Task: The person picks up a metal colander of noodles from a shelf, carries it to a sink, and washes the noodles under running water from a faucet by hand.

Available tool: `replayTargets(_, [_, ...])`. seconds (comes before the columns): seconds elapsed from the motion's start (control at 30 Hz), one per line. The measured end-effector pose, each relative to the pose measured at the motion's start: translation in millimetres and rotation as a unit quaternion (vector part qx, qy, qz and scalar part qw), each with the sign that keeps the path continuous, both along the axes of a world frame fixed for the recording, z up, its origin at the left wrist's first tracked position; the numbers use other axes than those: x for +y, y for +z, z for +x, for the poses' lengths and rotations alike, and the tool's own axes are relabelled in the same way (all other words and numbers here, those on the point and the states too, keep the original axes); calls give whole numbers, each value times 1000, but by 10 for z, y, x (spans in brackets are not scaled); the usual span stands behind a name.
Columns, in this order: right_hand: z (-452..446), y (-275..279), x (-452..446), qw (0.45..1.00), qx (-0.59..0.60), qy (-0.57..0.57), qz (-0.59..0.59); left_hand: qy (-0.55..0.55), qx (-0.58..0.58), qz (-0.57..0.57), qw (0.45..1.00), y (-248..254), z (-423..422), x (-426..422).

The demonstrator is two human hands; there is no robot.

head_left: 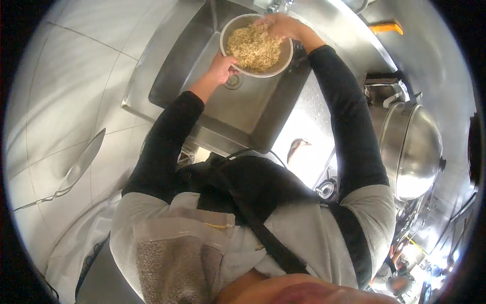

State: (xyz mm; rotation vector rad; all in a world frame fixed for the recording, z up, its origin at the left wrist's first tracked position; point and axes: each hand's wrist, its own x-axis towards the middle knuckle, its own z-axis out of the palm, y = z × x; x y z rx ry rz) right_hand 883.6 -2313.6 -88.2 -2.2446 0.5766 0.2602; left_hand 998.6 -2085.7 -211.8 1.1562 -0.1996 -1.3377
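Observation:
A round light-coloured bowl [284,62] full of pale, shredded-looking food [254,46] is over the far part of a steel sink [238,109]. My left hand [223,69] grips the bowl's rim at its lower left side, fingers wrapped round it. Over the bowl's upper right side, my right hand [281,26] touches the food with its fingertips; how far its fingers are spread is blurred. The sink's drain [233,82] shows just below the bowl.
A faucet [274,6] stands behind the bowl. To the right are an orange-handled tool [386,28] and a large domed steel pot [417,152]. A metal utensil [83,164] hangs by the tiled wall at left.

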Motion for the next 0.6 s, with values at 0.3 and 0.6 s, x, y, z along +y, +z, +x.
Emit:
replayTargets(0.3, [-16, 188, 75, 987, 74, -65, 125, -18, 11, -15, 1000, -56, -18, -19])
replayTargets(0.6, [-128, -357, 122, 994, -53, -2, -95, -31, -3, -22, 999, 42, -130, 6])
